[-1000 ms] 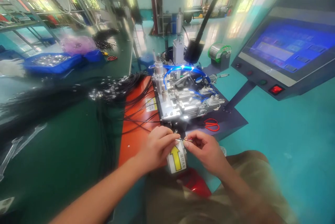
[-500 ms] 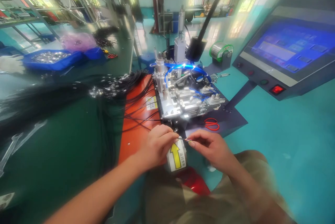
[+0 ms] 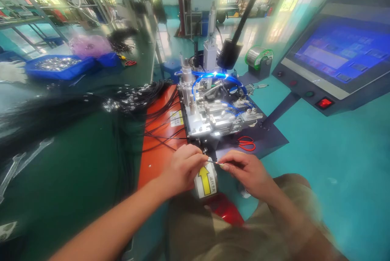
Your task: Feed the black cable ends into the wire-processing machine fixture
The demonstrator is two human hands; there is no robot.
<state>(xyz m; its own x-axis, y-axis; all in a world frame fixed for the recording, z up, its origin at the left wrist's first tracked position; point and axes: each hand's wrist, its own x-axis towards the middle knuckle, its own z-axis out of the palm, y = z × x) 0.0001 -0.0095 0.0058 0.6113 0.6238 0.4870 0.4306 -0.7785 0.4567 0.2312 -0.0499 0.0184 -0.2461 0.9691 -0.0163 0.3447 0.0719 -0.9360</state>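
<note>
A thin dark cable [image 3: 212,162] spans the small gap between my hands in front of the machine. My left hand [image 3: 187,166] pinches it between thumb and fingers. Its end is pinched in the fingertips of my right hand [image 3: 245,169], where small pale and coloured wire ends show. Just below the cable is a white cylinder [image 3: 209,181] with a yellow arrow label. Ahead stands a metal machine [image 3: 213,114] with blue air tubes. Black cables [image 3: 164,135] lie over the orange board [image 3: 152,163] to the left.
Red-handled scissors [image 3: 246,144] lie on the dark base plate. A control screen [image 3: 338,55] stands at right, near a solder wire spool [image 3: 258,57]. On the green table are a cable bundle [image 3: 128,100], wrenches [image 3: 30,161] and a blue tray [image 3: 57,72] of small metal parts.
The right fingertips have shifted slightly on the wire ends. Both hands otherwise stay in almost the same place, with the cable between them.
</note>
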